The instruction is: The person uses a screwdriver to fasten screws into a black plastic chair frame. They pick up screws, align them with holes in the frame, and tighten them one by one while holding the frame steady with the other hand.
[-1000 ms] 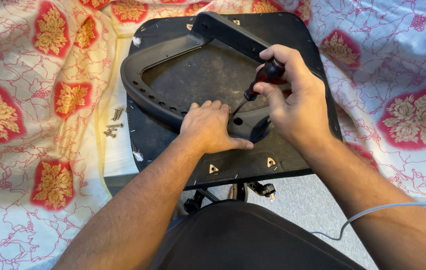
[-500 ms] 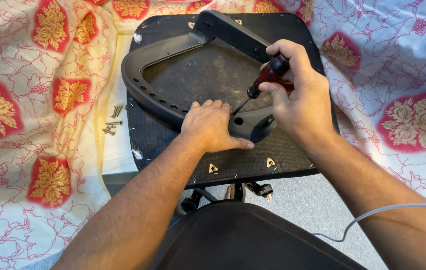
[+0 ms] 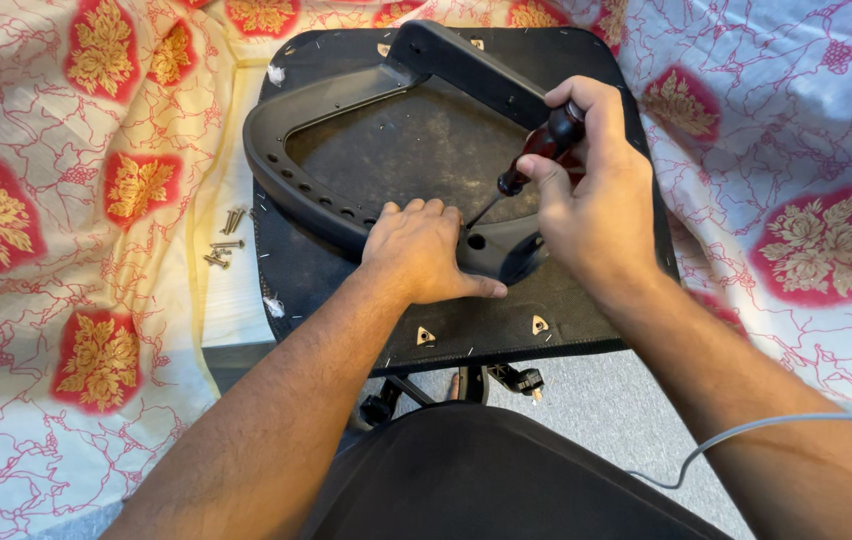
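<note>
A black chair seat [image 3: 326, 275] lies upside down on the bed, with a curved black plastic armrest frame [image 3: 291, 175] resting on it. My left hand [image 3: 421, 250] presses flat on the frame's near end. My right hand [image 3: 596, 200] grips a screwdriver [image 3: 541, 150] with a dark red and black handle. Its thin shaft slants down-left, and the tip sits at the frame beside my left fingers, close to a round hole [image 3: 476, 241].
Several loose screws [image 3: 224, 240] lie on the sheet left of the seat. A white bedsheet with red and gold flower patterns [image 3: 76, 230] covers the bed. A chair base with casters [image 3: 466, 385] and a white cable [image 3: 746, 435] are near the grey floor.
My right hand and the screwdriver have shifted slightly up and to the right, with the handle tilting more. My left hand stays pressed on the frame.
</note>
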